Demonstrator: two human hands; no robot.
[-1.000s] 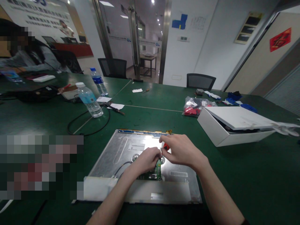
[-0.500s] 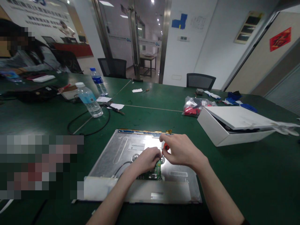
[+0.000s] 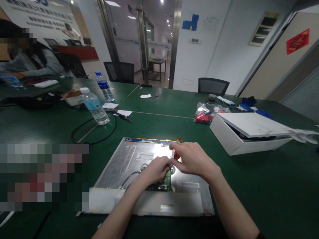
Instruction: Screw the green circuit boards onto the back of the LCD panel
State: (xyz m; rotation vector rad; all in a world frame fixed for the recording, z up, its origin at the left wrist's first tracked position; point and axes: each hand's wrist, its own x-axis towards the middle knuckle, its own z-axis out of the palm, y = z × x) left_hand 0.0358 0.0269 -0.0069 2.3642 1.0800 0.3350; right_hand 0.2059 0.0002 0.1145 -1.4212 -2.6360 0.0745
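A flat silver metal panel (image 3: 194,196) lies on the green table, with a small green circuit board (image 3: 167,183) near its middle. My left hand (image 3: 159,167) is closed over the board's upper edge; whatever its fingertips hold is hidden. Close beside it, my right hand (image 3: 188,159) is closed around a red-handled tool (image 3: 176,155), mostly covered by the fingers. The fingertips of both hands meet above the board. A dark cable (image 3: 129,176) curves over the panel left of the board.
A white box (image 3: 239,146) with its lid ajar stands right, near a plastic bag with red items (image 3: 205,116). Two water bottles (image 3: 96,108) (image 3: 105,87), a black cable (image 3: 72,134) and paper slips are at the left. A person (image 3: 32,59) sits far left.
The fingers of my right hand have shifted slightly around the red-handled tool, its thumb side now nearer my left fingertips. The panel and my left hand show no clear movement.
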